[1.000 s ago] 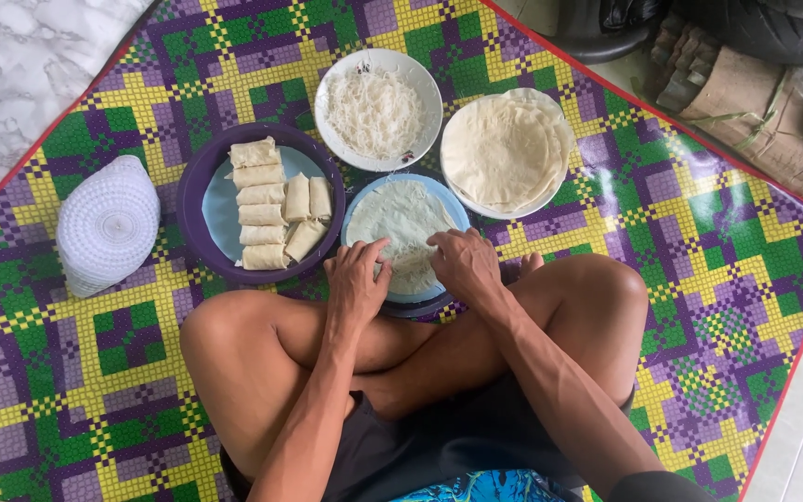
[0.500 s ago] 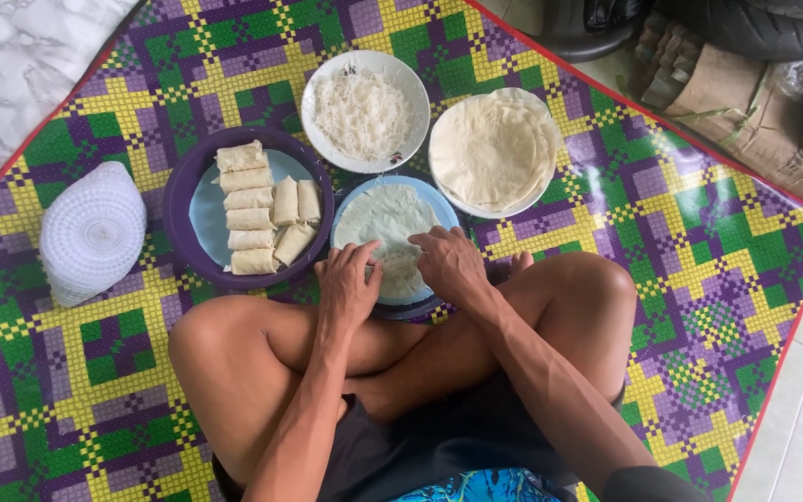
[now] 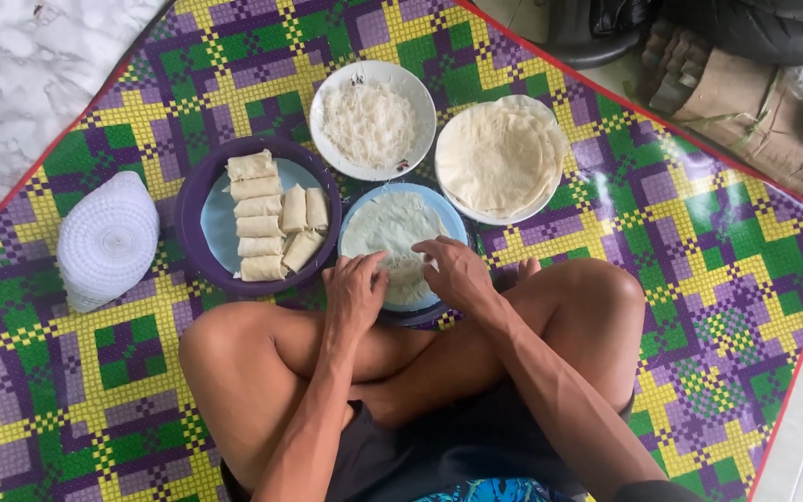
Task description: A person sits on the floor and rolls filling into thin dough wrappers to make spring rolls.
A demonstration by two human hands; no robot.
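Note:
I sit cross-legged on a woven mat. A thin round wrapper (image 3: 392, 228) lies flat on a blue plate (image 3: 453, 218) in front of my knees. My left hand (image 3: 355, 293) and my right hand (image 3: 457, 270) both press on the wrapper's near edge, fingers curled over its folded part. To the left, a purple bowl (image 3: 192, 200) holds several finished rolls (image 3: 262, 216). Behind the blue plate stand a white bowl of shredded white filling (image 3: 369, 121) and a white plate stacked with plain wrappers (image 3: 499, 158).
A white lidded plastic container (image 3: 109, 240) stands on the mat (image 3: 699, 242) at the left. White marbled floor lies beyond the mat's far-left edge. Cardboard and a dark tyre (image 3: 755, 28) sit beyond the far-right edge. White tiles border the right.
The view has shifted slightly. Both hands stay on the wrapper's near edge, with the fingers drawn a little closer together over it.

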